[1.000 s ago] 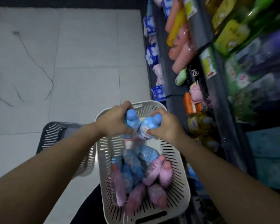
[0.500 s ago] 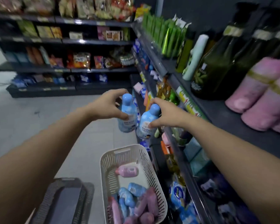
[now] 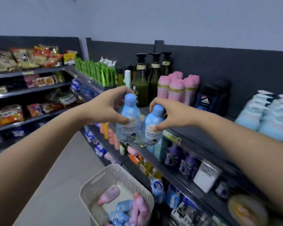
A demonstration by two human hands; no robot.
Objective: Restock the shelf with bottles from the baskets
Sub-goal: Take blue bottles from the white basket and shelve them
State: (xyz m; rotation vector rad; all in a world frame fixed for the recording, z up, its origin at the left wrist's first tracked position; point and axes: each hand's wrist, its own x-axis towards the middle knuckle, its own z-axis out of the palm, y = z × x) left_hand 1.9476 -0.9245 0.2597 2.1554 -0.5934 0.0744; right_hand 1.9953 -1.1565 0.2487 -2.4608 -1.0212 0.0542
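Left hand (image 3: 108,108) grip pinches one blue bottle (image 3: 128,121), right hand (image 3: 168,115) grip pinches the second bottle (image 3: 153,128); both upright, centre frame. Top shelf (image 3: 194,144) lies rightward, nearer right hand

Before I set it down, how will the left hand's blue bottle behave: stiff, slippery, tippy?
Probably stiff: gripped by the left hand, the blue bottle shows no dent. Its smooth plastic may be slippery. Taller than wide, it may tip if nudged.

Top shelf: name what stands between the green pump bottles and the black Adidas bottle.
In the head view, pink gold-banded bottles stand between the green pump bottles and the black Adidas bottle.
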